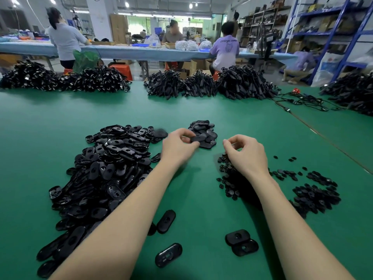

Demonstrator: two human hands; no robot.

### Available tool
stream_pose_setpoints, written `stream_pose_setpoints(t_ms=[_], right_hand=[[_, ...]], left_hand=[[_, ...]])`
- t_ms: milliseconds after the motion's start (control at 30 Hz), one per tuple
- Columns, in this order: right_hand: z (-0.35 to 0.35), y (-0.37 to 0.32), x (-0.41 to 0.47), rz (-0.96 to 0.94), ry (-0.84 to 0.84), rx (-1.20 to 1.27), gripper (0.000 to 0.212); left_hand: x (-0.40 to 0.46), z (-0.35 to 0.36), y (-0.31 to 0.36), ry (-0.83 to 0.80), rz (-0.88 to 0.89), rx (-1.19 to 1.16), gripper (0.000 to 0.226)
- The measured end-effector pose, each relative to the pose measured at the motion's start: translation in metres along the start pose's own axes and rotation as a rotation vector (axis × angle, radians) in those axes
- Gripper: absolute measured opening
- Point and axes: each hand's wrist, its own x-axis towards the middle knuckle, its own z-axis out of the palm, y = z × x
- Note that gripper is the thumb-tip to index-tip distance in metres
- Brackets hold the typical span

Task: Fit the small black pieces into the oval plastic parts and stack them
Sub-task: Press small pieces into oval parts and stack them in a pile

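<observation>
Currently left hand (177, 146) fingers pinch an oval part (198, 137) at the small finished stack (203, 133), right hand (245, 153) fingers curled shut over the small black pieces (232, 178), contents unclear; big unfitted pile (109, 166) remains, so early days, on a green mat (201, 199) in a busy workshop.

Bright overhead ceiling lights (190, 5), soft shadows under arms, slight blur on hands, fisheye bending at edges.
</observation>
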Motion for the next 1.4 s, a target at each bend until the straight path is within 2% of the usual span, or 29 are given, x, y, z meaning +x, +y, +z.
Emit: stream_pose_setpoints(t_ms=[67,167,333,533,800,933,1033,1100,1167,1267,1400], right_hand=[[0.000,-0.001,-0.003,-0.068,0.080,-0.038,0.023],[0.002,-0.002,-0.008,-0.127,0.114,-0.097,0.023],[0.010,0.004,-0.012,-0.129,0.073,-0.163,0.022],[0.012,0.005,-0.011,-0.125,0.042,-0.167,0.021],[0.013,0.001,-0.013,-0.122,-0.024,-0.226,0.021],[0.018,-0.008,-0.019,-0.178,-0.043,-0.292,0.021],[0.023,-0.012,-0.024,-0.222,-0.070,-0.349,0.021],[0.027,-0.013,-0.026,-0.250,-0.074,-0.380,0.021],[0.029,-0.013,-0.026,-0.262,-0.071,-0.403,0.021],[0.030,-0.013,-0.028,-0.271,-0.068,-0.406,0.020],[0.030,-0.015,-0.028,-0.274,-0.075,-0.394,0.018]], left_hand=[[0.017,0.006,0.007,0.015,0.003,0.038,0.015],[0.038,0.016,0.013,0.024,-0.007,0.104,0.015],[0.053,0.035,0.013,0.050,-0.065,0.177,0.017],[0.047,0.039,0.014,0.106,-0.037,0.126,0.024],[-0.014,0.024,-0.001,0.130,0.022,0.035,0.008],[-0.046,0.014,-0.010,0.040,0.130,0.253,0.008],[-0.053,0.005,-0.011,0.016,0.234,0.530,0.021],[-0.055,0.002,-0.010,0.013,0.204,0.696,0.034],[-0.057,0.000,-0.010,-0.030,0.102,0.830,0.045],[-0.059,-0.003,-0.013,-0.093,-0.008,0.923,0.050],[-0.058,-0.004,-0.011,-0.031,0.121,0.945,0.040]])
